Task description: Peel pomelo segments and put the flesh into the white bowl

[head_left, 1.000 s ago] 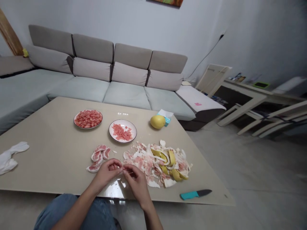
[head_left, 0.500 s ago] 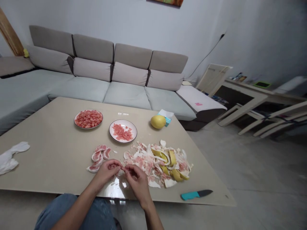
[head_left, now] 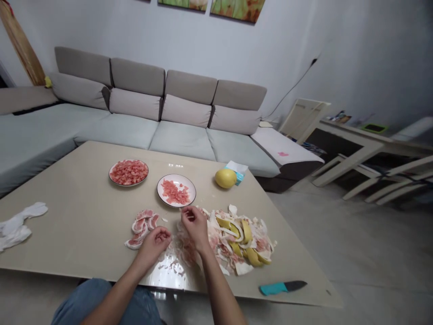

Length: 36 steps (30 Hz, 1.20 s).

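Observation:
My left hand (head_left: 156, 241) is closed beside the pomelo segments (head_left: 139, 230), its fingers curled round what looks like a reddish piece of pomelo, mostly hidden. At the near edge of the white plate (head_left: 164, 197), my right hand (head_left: 195, 226) has its fingertips pinched together; whatever they hold is too small to make out. Loose pink pomelo flesh (head_left: 175, 192) lies on that plate. A heap of torn membrane and yellow-green pomelo peel (head_left: 246, 232) spreads just right of my right hand.
A second plate (head_left: 128, 173) is piled with pomelo flesh. A whole pomelo (head_left: 225, 178) rests by a tissue pack (head_left: 239, 172). The teal-handled knife (head_left: 283, 287) lies near the table's front edge. Crumpled white tissue (head_left: 20, 225) is at left, and a sofa (head_left: 182, 135) stands behind the table.
My hands have come apart. The right has moved forward to the white plate's near edge, while the left stays beside the segments. The view has tilted up slightly.

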Each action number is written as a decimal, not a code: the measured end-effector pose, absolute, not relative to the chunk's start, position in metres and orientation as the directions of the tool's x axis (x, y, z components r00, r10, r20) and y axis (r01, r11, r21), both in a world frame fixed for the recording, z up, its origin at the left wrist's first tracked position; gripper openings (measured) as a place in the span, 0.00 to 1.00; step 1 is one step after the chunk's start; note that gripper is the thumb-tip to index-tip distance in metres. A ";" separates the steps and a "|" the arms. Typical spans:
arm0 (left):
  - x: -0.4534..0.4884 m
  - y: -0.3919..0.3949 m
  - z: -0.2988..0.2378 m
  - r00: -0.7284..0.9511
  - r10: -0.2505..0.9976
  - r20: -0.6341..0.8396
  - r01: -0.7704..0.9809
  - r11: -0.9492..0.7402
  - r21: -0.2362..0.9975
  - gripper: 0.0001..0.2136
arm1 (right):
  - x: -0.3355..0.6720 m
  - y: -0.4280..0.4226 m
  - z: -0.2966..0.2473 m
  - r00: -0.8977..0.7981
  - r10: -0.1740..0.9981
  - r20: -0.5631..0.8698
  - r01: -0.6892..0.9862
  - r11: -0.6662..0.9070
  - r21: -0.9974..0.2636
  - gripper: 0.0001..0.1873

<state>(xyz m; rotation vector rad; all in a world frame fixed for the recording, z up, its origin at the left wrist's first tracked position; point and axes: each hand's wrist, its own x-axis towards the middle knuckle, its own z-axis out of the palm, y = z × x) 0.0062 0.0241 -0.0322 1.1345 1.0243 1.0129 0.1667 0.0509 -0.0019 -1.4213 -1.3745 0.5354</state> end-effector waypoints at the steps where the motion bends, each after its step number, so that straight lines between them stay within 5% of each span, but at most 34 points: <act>1: 0.006 0.025 -0.034 0.223 0.966 -0.132 -0.102 0.158 0.982 0.15 | 0.167 0.065 0.000 0.242 0.909 0.340 0.455 0.203 -0.867 0.09; 5: 0.003 0.026 -0.037 0.204 0.951 -0.233 -0.290 0.286 0.913 0.17 | 0.163 0.084 -0.001 0.204 0.913 0.354 0.470 0.226 -0.853 0.18; 8: 0.003 0.022 -0.033 0.226 0.942 -0.247 -0.451 0.326 0.831 0.18 | 0.158 0.059 -0.009 0.090 0.955 0.282 0.435 0.217 -0.874 0.14; 15: 0.002 0.020 -0.022 0.074 0.991 -0.115 -0.457 0.136 0.879 0.22 | 0.163 0.001 -0.009 -0.024 0.992 0.126 0.271 0.127 -0.954 0.12; 20: -0.003 0.021 -0.014 0.213 0.965 -0.155 -0.575 0.252 0.778 0.24 | 0.176 -0.009 -0.007 -0.036 0.999 -0.007 0.208 0.000 -0.978 0.13; 27: -0.003 0.022 -0.021 0.301 0.948 -0.103 -0.412 0.227 0.882 0.19 | 0.167 -0.015 -0.002 0.050 0.995 0.086 0.208 0.073 -0.975 0.18; 36: 0.001 0.022 -0.021 0.350 0.932 -0.100 -0.271 0.203 0.941 0.15 | 0.158 -0.017 0.000 0.055 0.989 0.137 0.242 0.120 -0.963 0.07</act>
